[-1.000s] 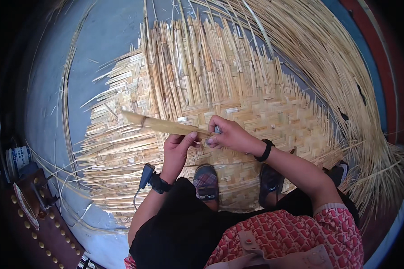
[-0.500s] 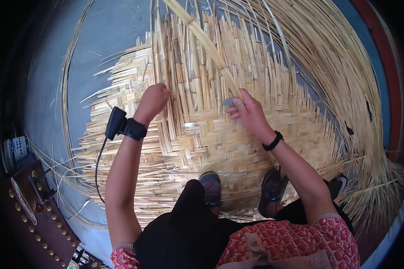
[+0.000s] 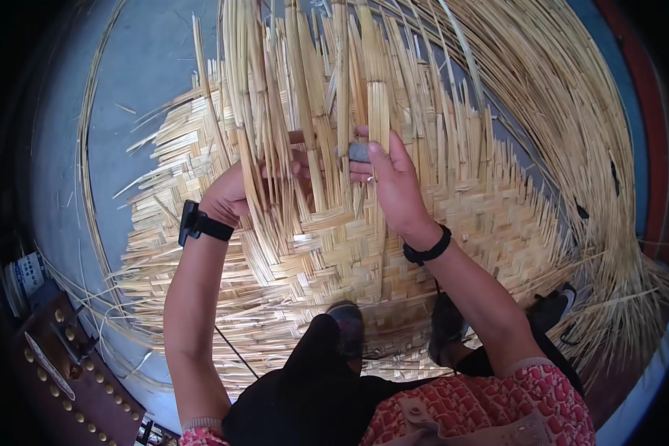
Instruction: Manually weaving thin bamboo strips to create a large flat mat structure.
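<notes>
A large woven mat of pale split-reed strips lies under and in front of me. My left hand is closed around a group of raised reed strips at the mat's upper middle; its fingers show partly behind them. My right hand, to the right, pinches one wide flat reed strip between thumb and fingers. That strip points away from me, over the weave. A grey wrap covers part of a right-hand finger.
A thick bundle of long loose reeds curves along the right side. Thin strips lie on the grey floor at left. A dark brown studded piece stands at lower left. My shoes are on the mat.
My left hand has slid in under the strips, and several now stand lifted. The wide strip in my right hand has swung from a slant to nearly straight ahead.
</notes>
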`<action>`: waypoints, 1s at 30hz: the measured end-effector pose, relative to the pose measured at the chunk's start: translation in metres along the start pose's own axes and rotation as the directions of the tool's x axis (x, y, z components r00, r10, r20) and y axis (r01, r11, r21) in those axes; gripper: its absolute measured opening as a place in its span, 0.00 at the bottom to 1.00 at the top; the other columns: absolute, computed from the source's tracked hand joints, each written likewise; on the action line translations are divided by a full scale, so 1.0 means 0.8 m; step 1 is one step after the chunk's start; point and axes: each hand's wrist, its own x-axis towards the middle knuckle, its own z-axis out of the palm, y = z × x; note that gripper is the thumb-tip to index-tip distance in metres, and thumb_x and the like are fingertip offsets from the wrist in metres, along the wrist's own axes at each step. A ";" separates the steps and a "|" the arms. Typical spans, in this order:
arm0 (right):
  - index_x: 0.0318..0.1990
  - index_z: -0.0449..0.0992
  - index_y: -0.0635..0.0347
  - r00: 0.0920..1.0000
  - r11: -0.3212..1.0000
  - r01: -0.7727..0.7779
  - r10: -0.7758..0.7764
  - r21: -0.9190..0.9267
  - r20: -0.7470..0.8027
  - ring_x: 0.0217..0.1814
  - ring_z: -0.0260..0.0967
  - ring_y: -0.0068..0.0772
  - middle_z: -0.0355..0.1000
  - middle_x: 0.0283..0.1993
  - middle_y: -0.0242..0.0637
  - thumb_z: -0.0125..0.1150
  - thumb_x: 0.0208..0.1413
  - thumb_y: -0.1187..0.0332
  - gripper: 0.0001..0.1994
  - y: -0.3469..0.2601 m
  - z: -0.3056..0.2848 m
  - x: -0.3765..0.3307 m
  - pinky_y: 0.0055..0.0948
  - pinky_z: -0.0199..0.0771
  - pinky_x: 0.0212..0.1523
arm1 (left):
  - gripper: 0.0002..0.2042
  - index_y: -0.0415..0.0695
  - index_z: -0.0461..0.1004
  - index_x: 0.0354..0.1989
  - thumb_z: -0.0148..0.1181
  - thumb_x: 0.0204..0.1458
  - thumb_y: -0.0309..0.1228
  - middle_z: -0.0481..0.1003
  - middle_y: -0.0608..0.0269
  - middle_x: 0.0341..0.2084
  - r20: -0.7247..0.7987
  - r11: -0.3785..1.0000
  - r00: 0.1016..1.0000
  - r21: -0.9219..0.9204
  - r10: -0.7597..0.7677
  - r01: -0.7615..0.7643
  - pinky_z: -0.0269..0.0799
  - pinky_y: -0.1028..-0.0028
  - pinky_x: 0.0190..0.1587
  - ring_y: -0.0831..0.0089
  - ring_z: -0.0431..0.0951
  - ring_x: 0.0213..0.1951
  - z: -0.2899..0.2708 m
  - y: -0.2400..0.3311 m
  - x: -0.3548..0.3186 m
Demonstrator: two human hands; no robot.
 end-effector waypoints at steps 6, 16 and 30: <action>0.65 0.55 0.60 0.998 0.992 -0.063 0.060 -0.107 -0.028 0.50 0.75 0.33 0.71 0.54 0.43 0.42 0.70 0.66 0.19 0.005 -0.001 0.014 0.27 0.77 0.38 | 0.22 0.34 0.69 0.55 0.65 0.52 0.27 0.77 0.63 0.33 -0.061 0.957 0.998 0.291 0.028 -0.009 0.73 0.77 0.42 0.74 0.78 0.40 0.023 0.009 0.029; 0.65 0.57 0.59 0.998 0.966 0.018 -0.001 -0.257 0.065 0.38 0.74 0.25 0.72 0.47 0.36 0.44 0.67 0.73 0.20 -0.005 0.003 0.031 0.24 0.76 0.34 | 0.36 0.37 0.55 0.68 0.66 0.53 0.33 0.70 0.54 0.56 -0.026 0.896 0.977 -0.393 0.212 -0.205 0.74 0.68 0.58 0.65 0.73 0.56 0.029 0.026 0.029; 0.50 0.68 0.58 0.867 0.459 0.482 -0.129 -0.746 0.481 0.46 0.71 0.57 0.73 0.41 0.52 0.54 0.56 0.77 0.14 -0.074 -0.002 0.003 0.43 0.73 0.45 | 0.22 0.34 0.64 0.61 0.55 0.61 0.34 0.76 0.57 0.39 -0.449 0.824 0.757 0.528 0.474 -0.204 0.76 0.76 0.42 0.70 0.79 0.39 -0.003 0.104 -0.079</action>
